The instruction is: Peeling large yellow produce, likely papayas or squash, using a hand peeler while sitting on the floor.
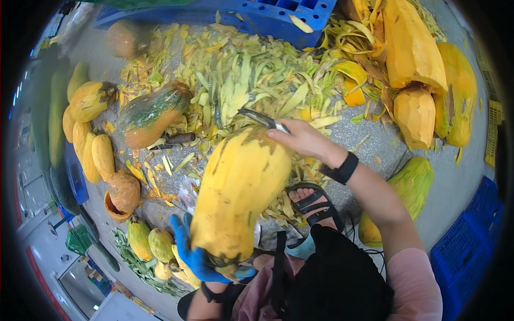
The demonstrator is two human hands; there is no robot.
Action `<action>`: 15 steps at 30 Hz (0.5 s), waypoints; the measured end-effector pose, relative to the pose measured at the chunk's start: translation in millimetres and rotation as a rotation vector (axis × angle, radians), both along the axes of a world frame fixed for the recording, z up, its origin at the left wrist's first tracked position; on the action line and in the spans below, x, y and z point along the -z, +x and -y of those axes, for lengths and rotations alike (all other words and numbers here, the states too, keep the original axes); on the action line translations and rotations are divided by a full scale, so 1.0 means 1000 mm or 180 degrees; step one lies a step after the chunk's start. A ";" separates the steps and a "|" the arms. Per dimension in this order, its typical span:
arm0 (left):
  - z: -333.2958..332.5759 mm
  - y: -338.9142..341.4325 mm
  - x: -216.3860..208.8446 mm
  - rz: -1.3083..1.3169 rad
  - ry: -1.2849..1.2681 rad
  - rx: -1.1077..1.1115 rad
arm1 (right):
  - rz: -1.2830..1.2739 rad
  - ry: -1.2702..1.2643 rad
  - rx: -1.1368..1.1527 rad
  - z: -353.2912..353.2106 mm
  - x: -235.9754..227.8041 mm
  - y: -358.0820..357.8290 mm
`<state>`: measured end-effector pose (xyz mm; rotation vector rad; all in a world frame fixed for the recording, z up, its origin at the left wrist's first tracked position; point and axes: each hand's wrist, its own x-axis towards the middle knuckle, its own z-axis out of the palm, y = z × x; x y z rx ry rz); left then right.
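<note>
A large, long yellow pumpkin (238,182), mostly peeled with darker skin patches left near its ends, is tilted in front of me. My left hand (201,257), in a blue glove, cups its lower end from the left and below. At the upper end my bare right hand (308,140) is closed round a peeler (262,119) with a dark head and metallic handle. The peeler's head lies at the pumpkin's far edge; whether the blade touches the skin I cannot tell. A heap of green and yellow peelings (251,80) spreads beyond it.
A green-orange pumpkin (152,113) and a dark-handled knife (179,139) lie left of the peelings. Several yellow gourds (101,152) line the left. Big peeled pumpkins (412,48) stand far right, a green-yellow one (399,198) nearer. Blue crates (257,21) are at the back and right.
</note>
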<state>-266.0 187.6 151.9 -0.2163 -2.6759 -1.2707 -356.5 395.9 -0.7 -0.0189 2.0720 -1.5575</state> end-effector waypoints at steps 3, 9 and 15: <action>-0.021 -0.002 0.013 0.0044 0.0870 -0.1223 | -0.0367 0.0257 0.0301 0.005 0.008 0.009; 0.023 0.011 0.029 -0.0470 0.0787 -0.0501 | -0.1581 0.0892 0.1055 0.018 -0.032 0.069; 0.025 0.035 0.027 -0.0414 0.0240 -0.0260 | -0.1182 0.0782 0.0256 0.016 -0.061 0.085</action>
